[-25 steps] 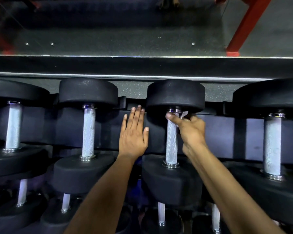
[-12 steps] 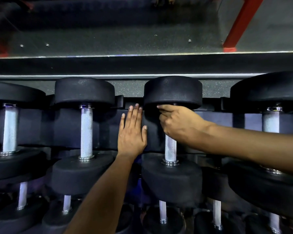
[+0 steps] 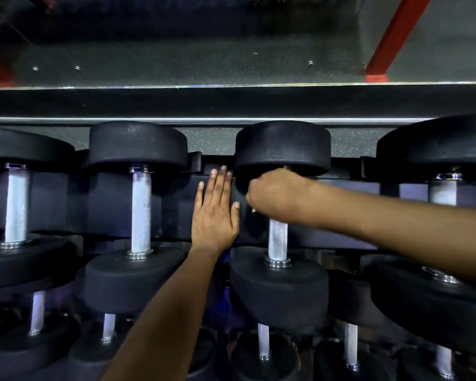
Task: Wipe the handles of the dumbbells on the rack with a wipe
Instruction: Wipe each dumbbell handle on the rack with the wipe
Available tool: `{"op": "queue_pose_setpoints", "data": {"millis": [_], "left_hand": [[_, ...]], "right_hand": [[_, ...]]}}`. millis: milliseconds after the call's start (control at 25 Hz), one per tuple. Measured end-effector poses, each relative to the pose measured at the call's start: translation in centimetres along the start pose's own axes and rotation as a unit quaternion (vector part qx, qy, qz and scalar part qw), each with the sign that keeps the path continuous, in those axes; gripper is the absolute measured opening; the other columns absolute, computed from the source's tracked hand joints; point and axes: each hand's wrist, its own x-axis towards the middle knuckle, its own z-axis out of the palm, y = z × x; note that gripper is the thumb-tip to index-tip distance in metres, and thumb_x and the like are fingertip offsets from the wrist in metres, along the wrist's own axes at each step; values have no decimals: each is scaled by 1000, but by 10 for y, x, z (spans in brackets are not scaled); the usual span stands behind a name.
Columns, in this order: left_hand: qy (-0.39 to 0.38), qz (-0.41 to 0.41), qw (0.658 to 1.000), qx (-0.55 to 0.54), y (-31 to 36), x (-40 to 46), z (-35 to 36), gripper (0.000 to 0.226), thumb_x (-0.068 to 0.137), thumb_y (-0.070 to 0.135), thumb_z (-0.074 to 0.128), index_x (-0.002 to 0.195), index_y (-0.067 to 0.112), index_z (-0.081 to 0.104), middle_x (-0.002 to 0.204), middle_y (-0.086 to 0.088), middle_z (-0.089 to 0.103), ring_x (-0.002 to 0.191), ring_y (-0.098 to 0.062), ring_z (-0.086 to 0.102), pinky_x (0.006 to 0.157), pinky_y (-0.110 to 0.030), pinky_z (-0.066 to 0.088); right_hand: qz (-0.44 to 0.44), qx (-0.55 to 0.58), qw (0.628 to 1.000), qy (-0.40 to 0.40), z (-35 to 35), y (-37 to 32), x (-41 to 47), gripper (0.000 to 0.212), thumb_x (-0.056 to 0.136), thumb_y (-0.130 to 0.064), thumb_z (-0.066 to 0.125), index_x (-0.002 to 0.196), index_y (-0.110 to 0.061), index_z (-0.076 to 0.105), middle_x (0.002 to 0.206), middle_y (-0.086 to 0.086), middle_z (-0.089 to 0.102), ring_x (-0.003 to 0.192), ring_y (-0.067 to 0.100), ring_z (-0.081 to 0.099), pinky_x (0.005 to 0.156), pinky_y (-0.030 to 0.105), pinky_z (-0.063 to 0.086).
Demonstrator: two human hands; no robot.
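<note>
Landmark: the gripped dumbbell [image 3: 280, 215], third from the left on the top tier of the rack [image 3: 341, 237].

Left of the landmark, the left hand [image 3: 215, 215] lies flat against the rack panel, fingers straight and together, holding nothing; it appears to act as a brace.

At the landmark, the right hand [image 3: 275, 195] is curled round the upper part of the knurled handle [image 3: 278, 237], just below the far weight head. The wipe is not clearly visible; a small pale edge shows under the fist, so it is probably enclosed between palm and handle.

Step in hand, as judged: wiping this handle, at the far end of the stroke. The next move calls for drawing the grip along the handle toward the near head, keeping it wrapped.

The handle's long axis runs away from the viewer, near head to far head. Handles right of the landmark are presumably still to be wiped.
</note>
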Motion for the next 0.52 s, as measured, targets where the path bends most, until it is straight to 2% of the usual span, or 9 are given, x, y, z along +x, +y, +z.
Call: {"op": "queue_pose_setpoints", "data": {"millis": [80,200,280,360,440,480,520], "left_hand": [[-3,4,1000,-1,-1,0,1,62,93,29,31,150,3,29,159,-9,23,148,-21,14,120,-41,8],[-4,3,1000,9,-1,1,1,62,94,30,31,150,4,28,159,-10,24,147,-21,13,120,-40,7],[-7,2,1000,6,-1,1,0,62,93,30,32,150,4,28,159,-9,23,148,-21,14,120,-40,7],[-7,4,1000,5,0,0,-1,62,93,30,32,150,4,28,159,-9,23,148,-21,14,120,-40,7],[-9,1,1000,2,0,0,-1,62,94,30,32,150,4,28,159,-9,23,148,-21,14,121,-40,7],[-11,-1,1000,2,0,0,-2,62,94,30,32,150,4,27,159,-9,22,148,-21,13,121,-40,7],[-12,-2,1000,3,1,-1,-2,62,94,30,31,150,4,27,160,-9,22,148,-21,13,121,-40,7]], "right_hand": [[-43,8,999,3,18,-18,-8,28,94,-6,38,111,-8,60,117,11,63,107,29,60,91,34,41],[-60,68,996,14,37,-24,-8,24,88,-3,44,103,-11,61,108,9,65,101,28,61,89,32,40],[-53,94,993,38,51,-30,-8,23,87,-4,46,101,-12,62,105,8,65,101,28,60,93,32,42],[-84,164,980,76,70,-36,-18,23,85,-4,50,98,-15,64,103,5,67,103,25,59,100,28,37],[-101,300,943,99,81,-33,-42,35,76,3,52,98,-18,70,106,-2,69,108,15,60,104,21,33],[-76,395,908,117,84,-30,-57,41,73,5,51,98,-18,72,107,-5,70,108,8,61,102,17,37],[-15,473,869,146,86,-27,-72,43,72,7,50,97,-19,73,104,-8,71,104,3,61,96,12,40]]}}
